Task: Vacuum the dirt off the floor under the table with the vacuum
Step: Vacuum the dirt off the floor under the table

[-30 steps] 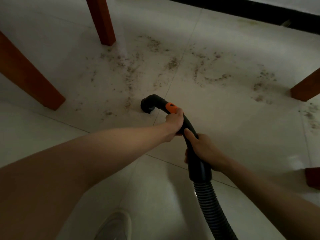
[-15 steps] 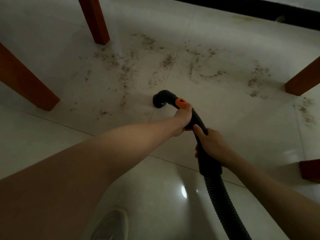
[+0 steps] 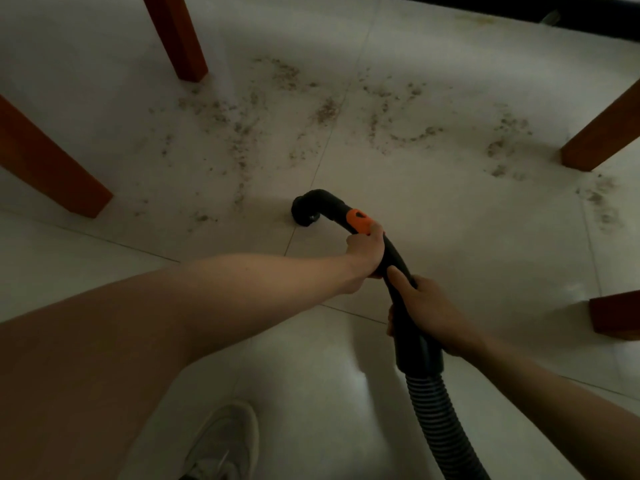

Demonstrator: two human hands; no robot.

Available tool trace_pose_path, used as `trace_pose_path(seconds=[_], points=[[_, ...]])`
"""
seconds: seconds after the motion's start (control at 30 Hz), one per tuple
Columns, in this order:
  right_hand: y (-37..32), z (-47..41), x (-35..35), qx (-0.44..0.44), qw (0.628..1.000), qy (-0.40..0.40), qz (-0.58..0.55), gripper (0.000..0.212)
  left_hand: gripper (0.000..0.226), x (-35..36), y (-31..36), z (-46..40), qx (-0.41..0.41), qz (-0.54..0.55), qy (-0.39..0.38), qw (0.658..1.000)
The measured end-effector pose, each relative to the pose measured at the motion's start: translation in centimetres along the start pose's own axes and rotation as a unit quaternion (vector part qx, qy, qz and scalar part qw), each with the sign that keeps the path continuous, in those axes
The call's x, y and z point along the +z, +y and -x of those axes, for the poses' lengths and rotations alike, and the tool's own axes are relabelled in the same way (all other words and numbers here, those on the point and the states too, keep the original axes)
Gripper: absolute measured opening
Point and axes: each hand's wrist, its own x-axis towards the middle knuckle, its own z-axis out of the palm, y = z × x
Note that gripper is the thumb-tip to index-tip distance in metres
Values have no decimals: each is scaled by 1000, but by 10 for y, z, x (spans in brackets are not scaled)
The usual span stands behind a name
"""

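A: Head view, looking down at a pale tiled floor (image 3: 433, 209). What are the hands doing?

B: Both are wrapped round the vacuum handle (image 3: 388, 258) — a black curved tube with an orange button (image 3: 359, 220) on top. The left hand (image 3: 367, 251) grips it just behind that button, fingers curled round the tube. The right hand (image 3: 420, 306) grips lower down, thumb lying along the tube, just above the wide collar where the ribbed hose (image 3: 440, 420) joins.

A: And the business end?

B: The nozzle (image 3: 304, 211) bends down to the floor, right by a tile seam. Whether its mouth actually touches the tile I cannot tell; it is dark there.

A: Where is the dirt?

B: The dirt (image 3: 242, 133) lies beyond the nozzle, in brownish scattered patches spread across the tiles between the bench legs. Some specks sit near the nozzle on its left; a thicker trail runs toward the far leg (image 3: 176, 36), and more clumps gather by the right leg (image 3: 602, 133).

A: Other legs?

B: A third leg (image 3: 52, 168) stands at the left edge of the frame, and a low wooden piece (image 3: 616, 317) shows at the right edge. A light shoe (image 3: 225, 445) is on the floor at the bottom — beside the hose, apart from it. A dark strip (image 3: 519, 8) runs along the floor's far edge.
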Motion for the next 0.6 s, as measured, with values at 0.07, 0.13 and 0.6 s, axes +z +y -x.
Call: trace_pose_path(seconds=[0.07, 0.13, 0.6], points=[[-5, 0, 7, -3, 1000, -3, 0, 44, 57, -9, 1, 2, 0, 2, 9, 1000], [-12, -2, 16, -1, 1000, -8, -3, 42, 57, -20, 1, 3, 0, -2, 20, 1000], [-43, -13, 92, -30, 999, -9, 29, 50, 52, -102, 4, 4, 7, -54, 74, 996]])
